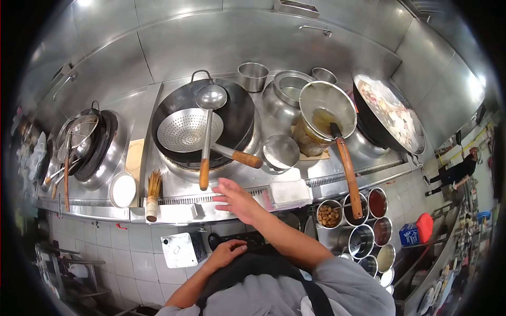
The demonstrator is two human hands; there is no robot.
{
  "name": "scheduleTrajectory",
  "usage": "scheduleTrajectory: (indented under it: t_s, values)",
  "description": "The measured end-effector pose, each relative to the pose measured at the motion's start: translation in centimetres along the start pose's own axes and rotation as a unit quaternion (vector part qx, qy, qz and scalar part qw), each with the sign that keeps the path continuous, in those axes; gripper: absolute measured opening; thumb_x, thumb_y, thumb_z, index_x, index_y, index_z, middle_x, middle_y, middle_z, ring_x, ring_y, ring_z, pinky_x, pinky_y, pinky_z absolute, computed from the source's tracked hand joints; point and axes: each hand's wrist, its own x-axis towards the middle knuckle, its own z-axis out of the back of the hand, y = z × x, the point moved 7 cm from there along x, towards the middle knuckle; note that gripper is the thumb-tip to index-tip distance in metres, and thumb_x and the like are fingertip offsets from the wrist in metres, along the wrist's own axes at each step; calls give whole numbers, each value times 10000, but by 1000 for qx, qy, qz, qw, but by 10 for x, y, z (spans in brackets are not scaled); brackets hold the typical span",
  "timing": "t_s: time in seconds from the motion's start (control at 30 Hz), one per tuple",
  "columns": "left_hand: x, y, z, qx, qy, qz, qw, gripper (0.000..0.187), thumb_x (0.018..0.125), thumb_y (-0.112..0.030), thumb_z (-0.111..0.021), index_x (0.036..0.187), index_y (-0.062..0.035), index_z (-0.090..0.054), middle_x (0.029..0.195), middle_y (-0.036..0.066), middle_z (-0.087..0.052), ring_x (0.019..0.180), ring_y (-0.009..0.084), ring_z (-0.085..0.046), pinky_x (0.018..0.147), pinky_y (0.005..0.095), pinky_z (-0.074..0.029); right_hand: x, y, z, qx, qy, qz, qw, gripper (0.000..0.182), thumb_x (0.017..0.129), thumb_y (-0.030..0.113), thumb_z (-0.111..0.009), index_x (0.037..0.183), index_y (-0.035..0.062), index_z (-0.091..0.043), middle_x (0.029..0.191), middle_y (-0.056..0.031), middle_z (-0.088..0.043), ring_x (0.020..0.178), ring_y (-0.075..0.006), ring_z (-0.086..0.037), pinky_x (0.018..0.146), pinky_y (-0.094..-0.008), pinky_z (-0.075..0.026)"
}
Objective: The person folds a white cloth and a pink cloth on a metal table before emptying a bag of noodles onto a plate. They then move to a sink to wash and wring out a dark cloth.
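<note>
Right hand [237, 201] empty, splayed over counter edge [173, 213], between ladle handle [204, 171] and cloth [290, 193]. Left hand [229, 253] by apron [253, 278], can't tell grip.

A steel counter [90, 211] is being backed by metal wall panels [184, 47], from which bright light [477, 87] is being reflected. Below, the floor is being covered by pale square tiles [114, 238], and at lower left a metal rack [79, 262] is being borne.
</note>
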Motion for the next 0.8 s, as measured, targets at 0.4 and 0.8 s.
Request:
scheduleTrajectory:
  t_s: [0.4, 0.8]
  values:
    - [46, -37, 94, -331, 88, -55, 938, 490, 973, -334, -523, 1326, 5, -486, 1253, 132, -586, 1110, 209, -575, 972, 350, -444, 48, 94, -31, 116, 48, -12, 992, 205, 876, 112, -591, 1060, 69, -509, 737, -42, -558, 570, -125, -553, 452, -255, -451]
    - [166, -155, 69, -724, 0, -46, 688, 331, 889, -417, -630, 973, -102, -572, 874, 62, -608, 874, 254, -595, 773, 423, -476, -187, 22, 94, -221, -305, 138, 916, 532, 858, 27, -601, 1329, 37, -354, 652, -4, -495, 432, -81, -454, 373, -234, -357]
